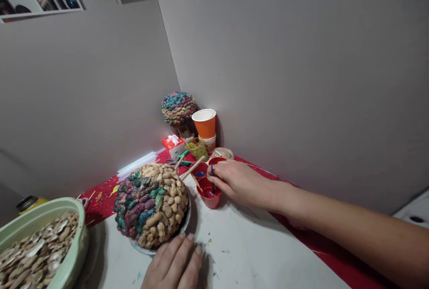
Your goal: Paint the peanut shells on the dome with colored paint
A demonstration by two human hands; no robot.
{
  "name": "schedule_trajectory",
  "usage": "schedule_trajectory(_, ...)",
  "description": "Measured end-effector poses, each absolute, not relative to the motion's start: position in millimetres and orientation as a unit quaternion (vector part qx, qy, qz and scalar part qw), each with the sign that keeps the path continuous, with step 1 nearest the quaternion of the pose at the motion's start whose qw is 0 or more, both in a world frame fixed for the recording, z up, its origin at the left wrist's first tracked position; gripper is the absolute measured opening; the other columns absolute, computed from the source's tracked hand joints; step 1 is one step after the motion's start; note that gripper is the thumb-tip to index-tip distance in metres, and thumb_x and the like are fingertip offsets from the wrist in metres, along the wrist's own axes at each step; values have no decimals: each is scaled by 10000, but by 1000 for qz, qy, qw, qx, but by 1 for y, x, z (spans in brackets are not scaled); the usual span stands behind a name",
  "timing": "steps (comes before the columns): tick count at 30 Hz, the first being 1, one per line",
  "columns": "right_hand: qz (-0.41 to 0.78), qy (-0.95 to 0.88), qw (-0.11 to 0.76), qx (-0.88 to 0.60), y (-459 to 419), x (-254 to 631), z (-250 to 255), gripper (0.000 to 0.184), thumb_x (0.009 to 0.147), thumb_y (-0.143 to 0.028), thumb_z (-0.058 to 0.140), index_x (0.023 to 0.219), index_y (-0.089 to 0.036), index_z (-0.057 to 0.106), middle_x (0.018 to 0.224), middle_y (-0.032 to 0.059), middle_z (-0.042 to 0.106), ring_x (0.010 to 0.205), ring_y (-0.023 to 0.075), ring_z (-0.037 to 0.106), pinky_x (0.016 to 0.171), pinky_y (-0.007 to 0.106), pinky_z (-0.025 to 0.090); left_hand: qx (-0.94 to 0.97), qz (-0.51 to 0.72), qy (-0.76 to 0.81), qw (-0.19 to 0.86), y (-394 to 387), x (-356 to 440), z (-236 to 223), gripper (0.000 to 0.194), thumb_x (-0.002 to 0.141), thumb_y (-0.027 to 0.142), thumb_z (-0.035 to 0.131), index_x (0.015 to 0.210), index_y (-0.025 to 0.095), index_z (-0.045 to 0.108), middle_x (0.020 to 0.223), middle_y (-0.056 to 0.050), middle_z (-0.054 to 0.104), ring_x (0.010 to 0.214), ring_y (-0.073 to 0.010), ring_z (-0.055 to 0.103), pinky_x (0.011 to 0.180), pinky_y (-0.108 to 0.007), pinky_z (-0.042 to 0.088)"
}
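Observation:
A dome of peanut shells [152, 204], partly painted pink, green and blue, sits on a plate [186, 224] in front of me. My left hand [174, 262] lies flat on the white sheet, fingertips at the plate's near edge. My right hand [234, 182] pinches a thin blue brush [212, 177] and holds its tip in a small red cup of paint [208, 193]. Two more red paint cups [201, 172] stand just behind it, one with a wooden stick [191, 168] leaning in it.
A pale green bowl [72, 235] of peanut shells stands at the left. In the corner are a finished painted ball [178, 108], an orange paper cup [204, 123], a red-and-white box [173, 144], a twine roll [223, 152] and white straws [137, 164]. Grey partitions close in behind.

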State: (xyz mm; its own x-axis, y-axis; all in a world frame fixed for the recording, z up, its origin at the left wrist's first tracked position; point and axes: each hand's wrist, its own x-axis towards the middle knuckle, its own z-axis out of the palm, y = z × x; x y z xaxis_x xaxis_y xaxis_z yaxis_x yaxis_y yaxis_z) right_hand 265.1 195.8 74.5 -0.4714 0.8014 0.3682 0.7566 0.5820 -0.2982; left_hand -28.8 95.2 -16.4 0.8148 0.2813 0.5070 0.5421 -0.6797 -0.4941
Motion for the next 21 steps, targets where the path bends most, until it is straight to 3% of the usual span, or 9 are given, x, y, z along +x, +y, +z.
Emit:
schedule_trajectory(6, 79, -858, 242, -446, 191, 265, 73, 243, 962, -178, 573, 730, -177, 646, 753, 79, 714, 662, 187, 583, 660, 305, 363, -893, -228, -230, 311, 97, -29, -15, 307, 947, 162, 600, 1231, 144, 715, 1233, -123, 753, 1237, -233, 663, 1010, -311, 550)
schedule_trajectory(13, 143, -832, 301, -444, 189, 271, 67, 247, 931, -161, 567, 693, -182, 631, 721, 62, 691, 650, 169, 566, 662, 292, 391, -882, -260, -287, 267, 89, -23, -12, 379, 877, 49, 629, 1234, 162, 691, 1207, -126, 766, 1246, -228, 673, 1033, -320, 555)
schedule_trajectory(21, 274, -734, 448, -431, 187, 277, 66, 245, 941, -368, 564, 809, -198, 681, 808, 40, 750, 727, 178, 665, 689, 306, 534, -883, -258, -300, 254, 87, -21, -10, 349, 890, 63, 625, 1211, 173, 703, 1216, -118, 768, 1217, -213, 692, 1042, -296, 542)
